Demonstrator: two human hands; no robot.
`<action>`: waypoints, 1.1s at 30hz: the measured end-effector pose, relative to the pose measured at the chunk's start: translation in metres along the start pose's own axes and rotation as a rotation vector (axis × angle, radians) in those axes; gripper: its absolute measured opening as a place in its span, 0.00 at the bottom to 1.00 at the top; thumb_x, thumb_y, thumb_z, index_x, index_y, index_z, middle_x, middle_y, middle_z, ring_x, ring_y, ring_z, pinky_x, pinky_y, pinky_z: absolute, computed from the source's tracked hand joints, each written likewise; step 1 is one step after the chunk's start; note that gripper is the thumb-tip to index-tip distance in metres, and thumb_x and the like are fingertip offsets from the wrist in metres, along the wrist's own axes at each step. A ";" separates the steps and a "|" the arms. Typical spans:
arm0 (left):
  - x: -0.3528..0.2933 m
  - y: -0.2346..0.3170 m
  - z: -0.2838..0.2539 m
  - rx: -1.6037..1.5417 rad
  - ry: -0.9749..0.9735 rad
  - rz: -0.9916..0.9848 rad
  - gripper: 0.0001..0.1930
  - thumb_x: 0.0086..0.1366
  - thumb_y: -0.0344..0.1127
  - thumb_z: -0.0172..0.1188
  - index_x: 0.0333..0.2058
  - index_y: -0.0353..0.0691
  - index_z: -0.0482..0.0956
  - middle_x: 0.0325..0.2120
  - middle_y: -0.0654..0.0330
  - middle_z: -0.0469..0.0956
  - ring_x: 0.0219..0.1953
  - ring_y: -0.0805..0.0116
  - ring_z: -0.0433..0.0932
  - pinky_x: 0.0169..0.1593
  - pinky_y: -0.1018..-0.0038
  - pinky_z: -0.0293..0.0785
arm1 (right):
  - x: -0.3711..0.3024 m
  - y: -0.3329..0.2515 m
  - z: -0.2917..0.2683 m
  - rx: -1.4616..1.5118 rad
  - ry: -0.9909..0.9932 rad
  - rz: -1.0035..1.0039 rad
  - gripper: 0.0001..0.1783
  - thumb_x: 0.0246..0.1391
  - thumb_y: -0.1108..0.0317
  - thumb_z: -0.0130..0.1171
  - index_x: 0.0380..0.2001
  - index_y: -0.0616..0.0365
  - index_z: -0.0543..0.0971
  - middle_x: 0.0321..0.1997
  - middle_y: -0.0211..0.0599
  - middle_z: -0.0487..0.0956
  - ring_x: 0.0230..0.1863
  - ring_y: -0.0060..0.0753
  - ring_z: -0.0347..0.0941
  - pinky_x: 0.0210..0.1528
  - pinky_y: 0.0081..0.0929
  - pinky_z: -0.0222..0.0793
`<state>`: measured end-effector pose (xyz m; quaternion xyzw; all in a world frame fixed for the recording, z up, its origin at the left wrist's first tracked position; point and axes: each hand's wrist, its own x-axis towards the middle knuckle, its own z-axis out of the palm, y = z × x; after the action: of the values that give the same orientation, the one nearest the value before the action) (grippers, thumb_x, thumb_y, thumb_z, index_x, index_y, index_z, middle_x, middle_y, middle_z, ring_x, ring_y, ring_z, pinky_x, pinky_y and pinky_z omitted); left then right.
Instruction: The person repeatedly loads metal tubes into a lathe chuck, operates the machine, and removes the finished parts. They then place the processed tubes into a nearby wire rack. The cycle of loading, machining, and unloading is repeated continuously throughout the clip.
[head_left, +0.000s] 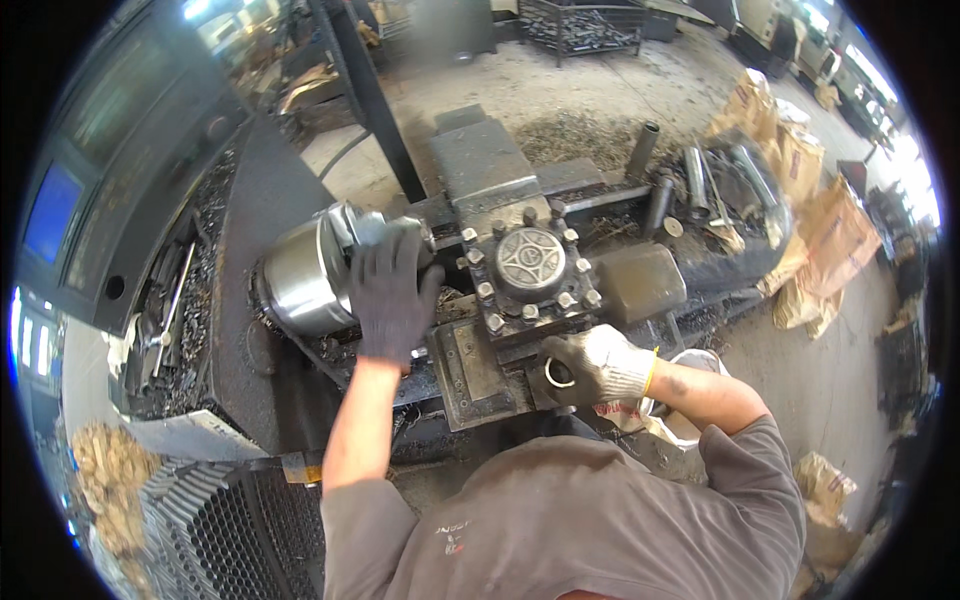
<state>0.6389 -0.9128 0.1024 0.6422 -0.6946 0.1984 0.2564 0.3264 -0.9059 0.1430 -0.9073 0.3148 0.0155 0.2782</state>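
Lathe chuck (pixel 305 275) under left hand (pixel 390 290), gritty workshop floor (pixel 600 90)

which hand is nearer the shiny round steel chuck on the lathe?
Left. The left hand, in a dark glove, rests on the shiny round steel chuck at its front face. The right hand, in a white glove, holds a small metal ring near the tool post, well clear.

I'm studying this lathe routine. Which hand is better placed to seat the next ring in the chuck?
Probably the right hand: it holds a metal ring, while the left hand rests on the chuck.
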 end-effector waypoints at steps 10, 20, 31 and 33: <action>-0.339 -0.014 0.012 -0.974 -0.050 -1.344 0.16 0.69 0.37 0.67 0.53 0.39 0.84 0.40 0.60 0.85 0.37 0.64 0.86 0.45 0.65 0.83 | 0.129 0.052 -0.149 -0.321 0.223 -0.254 0.21 0.50 0.69 0.69 0.49 0.59 0.81 0.37 0.47 0.88 0.33 0.42 0.87 0.36 0.41 0.84; -0.428 -0.082 -0.034 -0.997 1.143 -1.507 0.16 0.74 0.40 0.62 0.51 0.34 0.76 0.38 0.60 0.79 0.44 0.66 0.81 0.47 0.65 0.88 | 0.280 0.184 -0.064 -0.291 -0.219 -0.386 0.13 0.54 0.61 0.68 0.40 0.56 0.88 0.31 0.43 0.86 0.33 0.39 0.83 0.35 0.42 0.78; -0.400 -0.102 -0.092 -1.266 0.929 -1.822 0.18 0.78 0.55 0.53 0.41 0.46 0.78 0.25 0.66 0.71 0.28 0.69 0.73 0.37 0.65 0.79 | 0.315 0.013 -0.075 0.161 -0.380 -0.033 0.64 0.54 0.65 0.70 0.84 0.54 0.39 0.49 0.47 0.87 0.37 0.35 0.82 0.39 0.32 0.78; -0.403 -0.106 -0.084 -1.128 0.954 -1.784 0.16 0.77 0.53 0.54 0.34 0.50 0.77 0.22 0.71 0.71 0.25 0.73 0.72 0.31 0.71 0.69 | 0.310 0.008 -0.069 0.117 -0.328 -0.017 0.63 0.55 0.63 0.69 0.84 0.54 0.39 0.52 0.51 0.87 0.40 0.36 0.82 0.41 0.33 0.79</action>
<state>0.7705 -0.5534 -0.0831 0.5584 0.1829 -0.1689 0.7913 0.5597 -1.1210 0.1341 -0.8775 0.2581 0.1426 0.3781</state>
